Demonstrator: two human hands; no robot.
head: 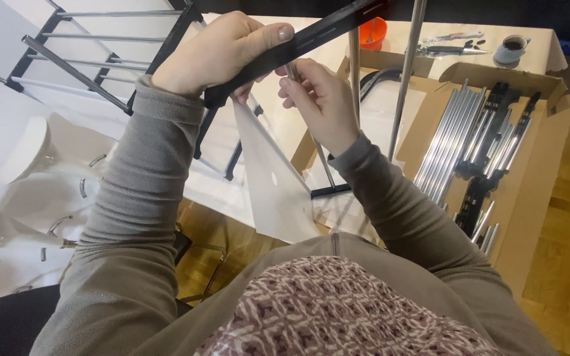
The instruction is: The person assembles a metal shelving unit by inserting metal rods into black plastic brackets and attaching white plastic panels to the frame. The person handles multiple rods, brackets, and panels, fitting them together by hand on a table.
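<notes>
Seen from above, nearest the camera: a patterned maroon-and-white top (338,310) and two grey-green sleeves (123,224) reaching forward and up.

Just beyond, a sheet of white plastic (275,181) hanging down in a point from under the hands.

Left hand (216,53) curled knuckles-up over a long black plastic bar (311,36), thumb pressed flat along its top, fingers wrapped closed underneath. Bar held in the air at the top centre of the view, long axis running diagonally, low end near the left wrist, high end pointing up and to the right.

Right hand (318,99) directly below the bar, palm turned toward the left hand, fingertips pinched shut on a thin metal rod (321,155). Rod's long axis steep, upper end meeting the underside of the bar, lower end slanting down and right to a black foot piece (330,192).

Farther left, a partly built rack (94,59) of black rails and silver rungs.

Farther right, an open cardboard box (549,158) holding silver tubes (453,142) and black parts, lying lengthwise.

Farthest, on the table: an orange bowl (372,33), pliers (450,47) and a blue cup (510,49).
</notes>
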